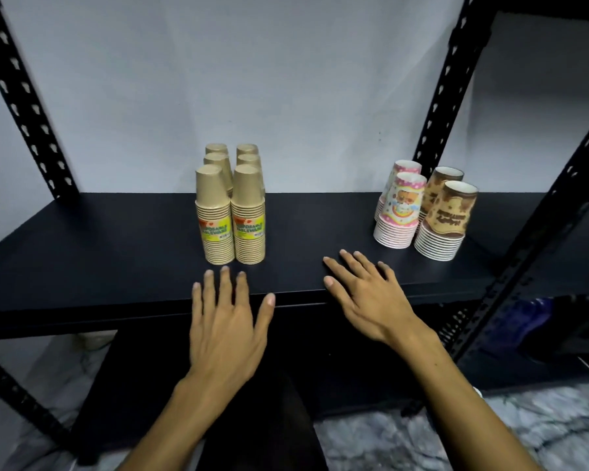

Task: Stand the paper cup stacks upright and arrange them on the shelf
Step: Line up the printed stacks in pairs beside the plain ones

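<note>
Six kraft cup stacks (230, 212) stood upright mid-shelf (116, 239), pink stacks (400, 212) and brown stacks (444, 222) upright at right, left hand (227, 321) and right hand (368, 294) spread, fingers straight, holding nothing, at the shelf's front edge

My single head view looks forward and down, close over the flat black metal shelf (116, 239), facing the pale wall (252, 79).

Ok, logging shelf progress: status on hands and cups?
Left hand and right hand open, empty. Six kraft-brown paper cup stacks and four printed paper cup stacks upright. Nothing in the way.
</note>
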{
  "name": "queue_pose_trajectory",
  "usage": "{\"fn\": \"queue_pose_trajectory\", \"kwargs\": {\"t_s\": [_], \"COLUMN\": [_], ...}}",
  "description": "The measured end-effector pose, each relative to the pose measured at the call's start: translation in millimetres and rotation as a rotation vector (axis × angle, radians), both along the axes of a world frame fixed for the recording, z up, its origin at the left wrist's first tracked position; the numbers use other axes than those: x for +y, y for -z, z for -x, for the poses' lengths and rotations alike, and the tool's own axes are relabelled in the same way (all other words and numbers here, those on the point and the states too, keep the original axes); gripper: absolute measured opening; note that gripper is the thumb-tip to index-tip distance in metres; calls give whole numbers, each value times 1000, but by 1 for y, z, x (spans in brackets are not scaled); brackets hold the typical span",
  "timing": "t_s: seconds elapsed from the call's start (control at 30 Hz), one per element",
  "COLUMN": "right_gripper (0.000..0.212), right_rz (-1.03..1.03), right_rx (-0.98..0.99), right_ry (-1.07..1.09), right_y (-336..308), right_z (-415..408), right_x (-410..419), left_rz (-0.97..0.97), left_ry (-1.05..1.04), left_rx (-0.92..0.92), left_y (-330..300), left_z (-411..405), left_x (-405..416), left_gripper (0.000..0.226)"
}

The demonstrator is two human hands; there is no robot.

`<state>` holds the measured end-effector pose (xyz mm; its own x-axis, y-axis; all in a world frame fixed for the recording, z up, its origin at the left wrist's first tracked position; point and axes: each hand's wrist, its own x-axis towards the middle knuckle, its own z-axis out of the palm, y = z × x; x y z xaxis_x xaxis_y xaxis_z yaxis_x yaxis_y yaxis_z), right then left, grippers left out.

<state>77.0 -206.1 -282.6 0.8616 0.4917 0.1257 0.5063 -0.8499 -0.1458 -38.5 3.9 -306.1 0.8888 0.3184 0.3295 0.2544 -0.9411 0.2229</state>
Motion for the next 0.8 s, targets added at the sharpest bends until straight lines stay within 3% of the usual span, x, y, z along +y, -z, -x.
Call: {"fn": "queue_pose_trajectory", "kwargs": {"t_s": [0.23, 0.47, 0.6, 0.7, 0.8], "right_gripper": [75, 50, 21, 34, 67], "right_rz": [-16, -190, -599, -868, -986], "right_rx": [-79, -158, -246, -325, -154], "right_ry": [97, 169, 279, 420, 432], "right_y": [2, 4, -1, -17, -29], "right_z": [-7, -26, -52, -66, -81], "right_x": [-69, -126, -137, -140, -143], "left_rz": [14, 285, 559, 679, 755], "left_ry": [304, 457, 472, 472, 477], "left_rx": [30, 15, 23, -24, -49], "left_y": [-11, -36, -50, -60, -64], "left_z": [-52, -119, -154, -180, -203], "left_x": [-81, -125, -132, -137, -145], "left_gripper": [75, 61, 75, 87, 92]}}
